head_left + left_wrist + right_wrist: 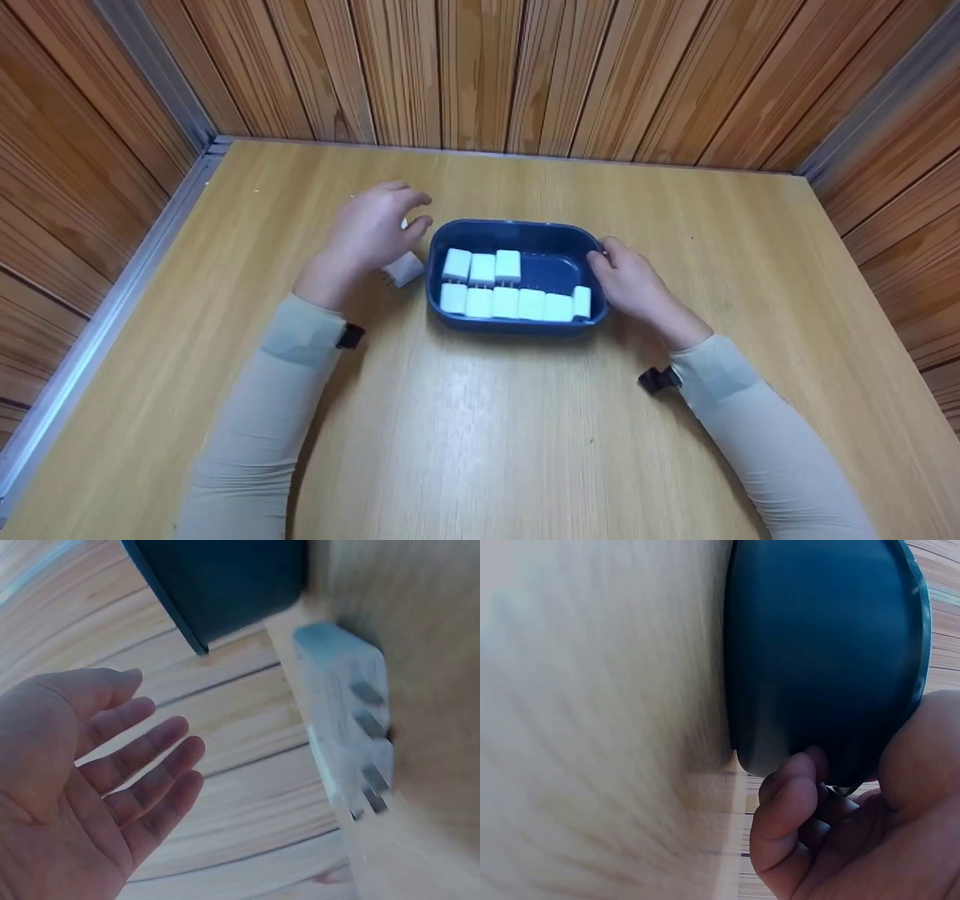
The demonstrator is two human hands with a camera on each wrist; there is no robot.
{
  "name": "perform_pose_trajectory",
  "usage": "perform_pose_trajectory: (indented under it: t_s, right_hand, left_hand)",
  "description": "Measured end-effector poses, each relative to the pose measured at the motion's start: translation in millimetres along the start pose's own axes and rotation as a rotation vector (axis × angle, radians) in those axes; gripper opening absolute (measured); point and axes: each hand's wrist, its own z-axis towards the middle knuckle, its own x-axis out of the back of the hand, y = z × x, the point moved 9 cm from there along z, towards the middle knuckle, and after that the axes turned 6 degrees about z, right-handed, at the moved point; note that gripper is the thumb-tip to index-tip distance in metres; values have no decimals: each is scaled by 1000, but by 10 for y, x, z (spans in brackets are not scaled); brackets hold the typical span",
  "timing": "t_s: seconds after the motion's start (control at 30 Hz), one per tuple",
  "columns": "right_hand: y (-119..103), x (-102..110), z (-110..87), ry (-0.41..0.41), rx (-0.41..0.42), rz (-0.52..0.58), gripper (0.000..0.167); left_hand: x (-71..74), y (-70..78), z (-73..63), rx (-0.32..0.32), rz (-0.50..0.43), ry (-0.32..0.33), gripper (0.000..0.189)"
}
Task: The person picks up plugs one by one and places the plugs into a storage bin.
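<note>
A dark blue plastic tub [551, 271] stands on the table, holding several white plug-in charger adapters [505, 303]. They fill a front row, with a shorter row behind at the left. My right hand [634, 283] grips the tub's right end, thumb at the rim and fingers curled against the outer wall in the right wrist view. Left of the tub, my left hand [375, 225] hovers with fingers apart and an empty palm. Below it, two loose adapters [341, 682] lie side by side, prongs showing in the left wrist view; the hand mostly hides them in the head view.
The wooden table [465, 435] runs up to a plank wall [480, 75] at the back, with more plank walls at both sides. A metal strip [97, 315] edges the table's left side. Dark wrist devices [658, 380] sit at both sleeve cuffs.
</note>
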Motion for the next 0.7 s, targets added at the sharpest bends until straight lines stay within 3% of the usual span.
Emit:
perform_pose_trajectory:
  t_s: [0.2,0.33,0.7]
  right_hand:
    - [-5,7,-6,3,-6,0,54]
    - [4,2,-12,-1,-12,1,55]
    - [3,4,-20,-4,-8,-3,56]
  left_hand:
    - [-22,-334,-43,131,-21,-56,42]
    - [-58,-487,-56,173,-36,-64,43]
    - [-229,-639,-9,214,-21,-129,45]
